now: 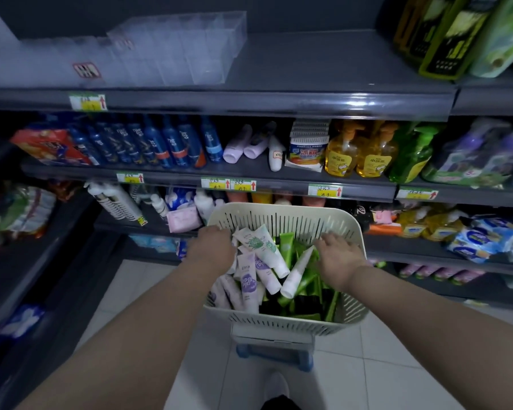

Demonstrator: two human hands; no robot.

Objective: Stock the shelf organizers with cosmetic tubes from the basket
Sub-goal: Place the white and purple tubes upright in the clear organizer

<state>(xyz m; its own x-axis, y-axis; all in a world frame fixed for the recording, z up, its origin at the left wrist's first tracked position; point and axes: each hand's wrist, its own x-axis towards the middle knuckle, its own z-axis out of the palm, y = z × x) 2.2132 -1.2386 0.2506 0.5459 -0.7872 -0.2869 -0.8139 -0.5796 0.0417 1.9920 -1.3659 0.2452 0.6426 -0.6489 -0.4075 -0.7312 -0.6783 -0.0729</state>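
A cream slotted basket stands in front of the shelves, full of cosmetic tubes. White tubes with purple and green prints lie on its left side, green tubes on its right. My left hand reaches into the basket's left side over the white tubes, with its fingertips hidden near the far rim. My right hand lies over the green tubes with fingers spread, beside a white tube. Clear plastic shelf organizers sit on the top shelf at the upper left, with nothing visible in them.
The basket rests on a blue stool on a white tiled floor. The middle shelf holds blue bottles, white bottles and yellow soap dispensers. Green packs stand on the top shelf at the right. Lower shelves are packed with goods.
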